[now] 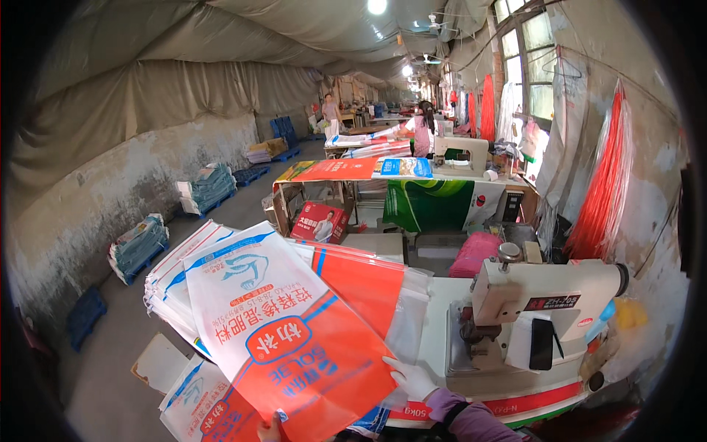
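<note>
A large white and orange-red woven bag (309,324) with blue bands is held up at a slant in front of me. At its near left edge is my left hand (269,429), closed on the bag, only its fingertips showing. My right hand (407,379), in a white glove, pinches the bag's right edge. Behind and left of it lies a stack of similar bags (173,276). Under its far right side are more orange-red bags (368,283) with clear liners. Another printed bag (195,401) hangs at the lower left.
An industrial sewing machine (545,291) stands on the table to my right, with a dark phone (541,345) on its bed. Beyond are a red box (320,223), a pink bundle (477,254) and another sewing table (335,170). A person (421,132) works there. Bag piles (206,189) line the left wall.
</note>
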The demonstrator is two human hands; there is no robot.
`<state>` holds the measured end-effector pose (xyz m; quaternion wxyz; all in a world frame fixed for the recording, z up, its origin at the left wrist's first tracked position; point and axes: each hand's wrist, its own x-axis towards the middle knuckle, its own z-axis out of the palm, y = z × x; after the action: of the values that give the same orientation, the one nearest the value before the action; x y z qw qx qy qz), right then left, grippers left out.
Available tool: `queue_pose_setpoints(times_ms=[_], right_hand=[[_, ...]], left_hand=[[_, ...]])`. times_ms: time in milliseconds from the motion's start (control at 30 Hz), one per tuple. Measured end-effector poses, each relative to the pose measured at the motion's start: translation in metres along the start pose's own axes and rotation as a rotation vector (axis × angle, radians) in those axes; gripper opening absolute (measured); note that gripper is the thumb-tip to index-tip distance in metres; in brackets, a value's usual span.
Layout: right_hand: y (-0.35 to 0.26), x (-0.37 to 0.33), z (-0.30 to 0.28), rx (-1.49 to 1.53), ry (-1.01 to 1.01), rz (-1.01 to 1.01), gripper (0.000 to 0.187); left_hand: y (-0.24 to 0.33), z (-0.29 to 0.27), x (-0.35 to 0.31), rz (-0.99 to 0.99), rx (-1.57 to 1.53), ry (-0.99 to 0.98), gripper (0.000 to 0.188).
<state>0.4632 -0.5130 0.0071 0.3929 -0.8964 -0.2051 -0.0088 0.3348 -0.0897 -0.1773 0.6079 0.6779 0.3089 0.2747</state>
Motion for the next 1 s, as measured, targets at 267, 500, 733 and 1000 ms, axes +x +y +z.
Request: queue_pose_setpoints(times_ms=[267,500,733,1000], right_hand=[[-0.016,0.037,-0.001,-0.058,0.044,0.002,0.039],[-0.199,0.129,0.065,0.11,0.166,-0.426,0.028],[-0.238,0.106,0.265,-0.23,-0.312,-0.632,0.035],[-0.134,0.051,0.311,-0.345,-0.594,-0.286,0.025]], left_hand=[[0.164,-0.017,-0.043,-0.005,-0.398,-0.196,0.037],[0.258,-0.23,0.014,0.24,-0.51,0.271,0.03],[0.167,-0.336,-0.116,-0.513,-0.008,0.506,0.036],[0.098,-0.272,-0.165,-0.462,-0.133,0.414,0.032]])
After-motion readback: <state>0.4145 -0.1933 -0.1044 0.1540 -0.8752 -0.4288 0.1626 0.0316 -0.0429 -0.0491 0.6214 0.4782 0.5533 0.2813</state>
